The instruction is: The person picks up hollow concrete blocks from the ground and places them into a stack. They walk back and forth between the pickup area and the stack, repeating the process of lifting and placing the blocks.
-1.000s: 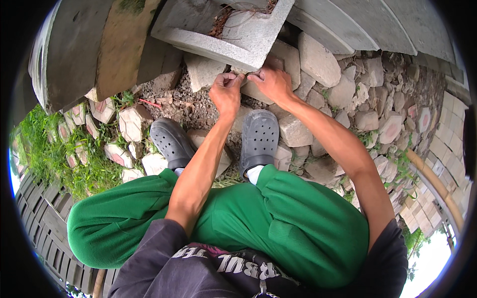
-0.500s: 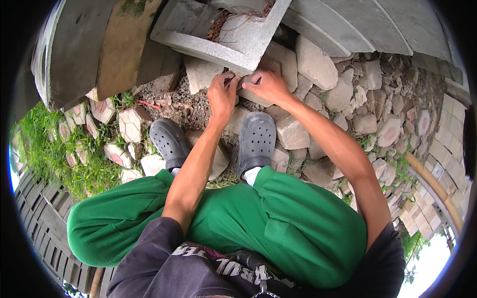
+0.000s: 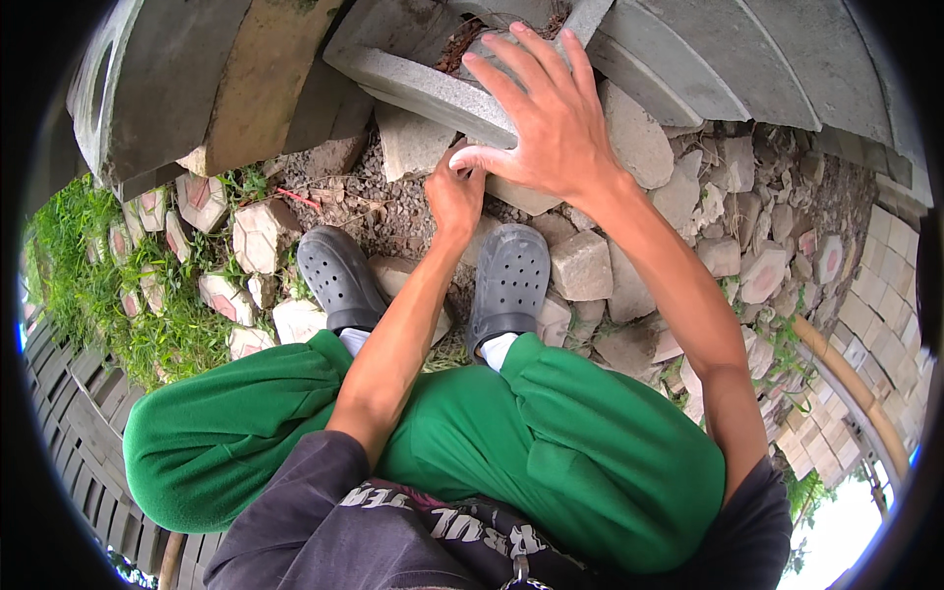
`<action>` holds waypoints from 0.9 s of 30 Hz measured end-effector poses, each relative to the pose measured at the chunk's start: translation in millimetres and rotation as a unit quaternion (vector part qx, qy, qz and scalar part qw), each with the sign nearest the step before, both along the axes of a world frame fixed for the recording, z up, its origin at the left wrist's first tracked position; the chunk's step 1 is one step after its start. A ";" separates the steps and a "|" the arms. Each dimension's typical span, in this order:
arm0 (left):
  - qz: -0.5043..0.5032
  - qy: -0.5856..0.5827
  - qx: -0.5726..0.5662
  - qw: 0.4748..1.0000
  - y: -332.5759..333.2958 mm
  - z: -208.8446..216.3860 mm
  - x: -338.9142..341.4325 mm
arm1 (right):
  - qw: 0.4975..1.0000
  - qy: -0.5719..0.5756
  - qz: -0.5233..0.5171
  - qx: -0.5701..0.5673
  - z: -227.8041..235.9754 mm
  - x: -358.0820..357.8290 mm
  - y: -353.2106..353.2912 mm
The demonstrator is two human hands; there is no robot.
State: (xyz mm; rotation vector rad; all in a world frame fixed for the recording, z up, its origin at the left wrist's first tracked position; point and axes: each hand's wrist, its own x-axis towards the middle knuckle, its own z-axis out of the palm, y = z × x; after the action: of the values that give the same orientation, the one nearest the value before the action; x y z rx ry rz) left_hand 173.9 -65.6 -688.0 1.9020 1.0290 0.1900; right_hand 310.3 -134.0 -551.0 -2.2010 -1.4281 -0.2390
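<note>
A grey, hollow concrete block (image 3: 428,90) with dry brown leaves inside rests on rough stones in front of me. My right hand (image 3: 560,133) is open, fingers spread, reaching over the block's near right corner; its thumb lies by the lower edge, close to my left hand. My left hand (image 3: 455,200) is closed, its fingers curled at the block's near edge; whatever they grip is hidden. Under the block, beside my left hand, sits a pale flat stone (image 3: 411,143). A further piece of paving stone (image 3: 524,195) lies below my right hand.
My grey clogs (image 3: 511,275) stand among broken paving stones (image 3: 580,265). Large concrete slabs lean at the upper left (image 3: 177,88) and upper right (image 3: 708,59). Grass (image 3: 88,265) grows between pavers on the left. A bamboo pole (image 3: 855,383) and stacked pavers are at the right.
My right hand has left the pinch near the block's corner, moved up over the block and spread its fingers. My left hand stays curled at the edge. The view has shifted slightly.
</note>
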 end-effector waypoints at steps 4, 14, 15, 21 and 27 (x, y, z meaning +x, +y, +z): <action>0.003 -0.032 -0.026 0.999 -3.0 5.5 1.7 | 0.998 -0.043 0.009 0.036 -17.1 7.8 2.4; 0.027 -0.061 -0.017 0.998 -1.8 -2.6 1.8 | 0.999 -0.003 0.011 0.033 5.9 7.2 7.0; 0.027 -0.061 -0.011 0.998 -0.9 -2.9 1.6 | 0.999 0.011 0.009 0.029 13.4 5.9 8.0; -0.010 -0.074 0.026 0.997 9.8 -9.1 -1.8 | 1.000 0.013 0.000 0.016 9.3 4.6 11.7; -0.065 -0.082 0.082 0.991 12.3 -8.1 -1.8 | 0.999 -0.035 0.021 0.026 -5.5 10.0 1.9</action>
State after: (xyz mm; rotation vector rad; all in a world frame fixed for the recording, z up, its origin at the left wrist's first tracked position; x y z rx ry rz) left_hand 172.1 -53.3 -696.1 2.0566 0.7968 0.3599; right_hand 320.3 -132.1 -556.6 -2.1386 -1.4864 -0.3378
